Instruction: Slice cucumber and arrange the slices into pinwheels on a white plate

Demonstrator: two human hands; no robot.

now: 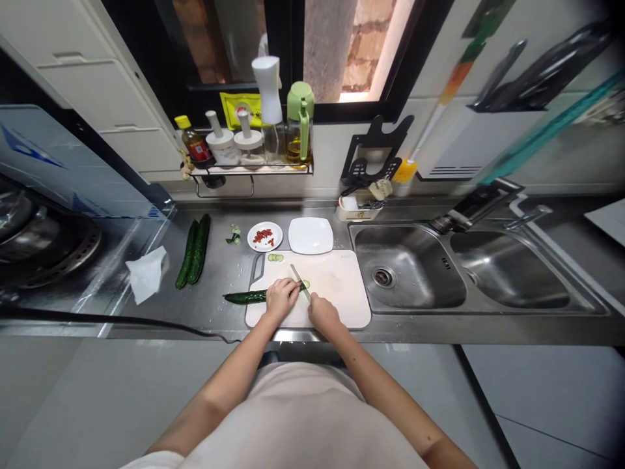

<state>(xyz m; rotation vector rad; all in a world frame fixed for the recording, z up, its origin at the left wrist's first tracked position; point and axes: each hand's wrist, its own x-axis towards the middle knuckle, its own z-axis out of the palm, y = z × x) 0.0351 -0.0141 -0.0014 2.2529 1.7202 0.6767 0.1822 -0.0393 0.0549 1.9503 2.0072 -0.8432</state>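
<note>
Right grip (324, 314) clasps the knife (299, 279), left grip (282, 298) pins the cucumber (245, 298) jutting past the cutting board (342, 303) edge.

A plain, pale top (297, 417), off-white with a faint pink cast, covers the torso; its front edge forms one broad, smooth curve, softly shaded along the rim. A short, whitish sleeve (155, 460) ends high on the left arm (224, 387). Both forearms are uncovered down to the left hand (282, 296) and right hand (323, 316), which are bare too. Two small, round moles (429, 438) mark the right arm (388, 391), set well apart along its length.
</note>
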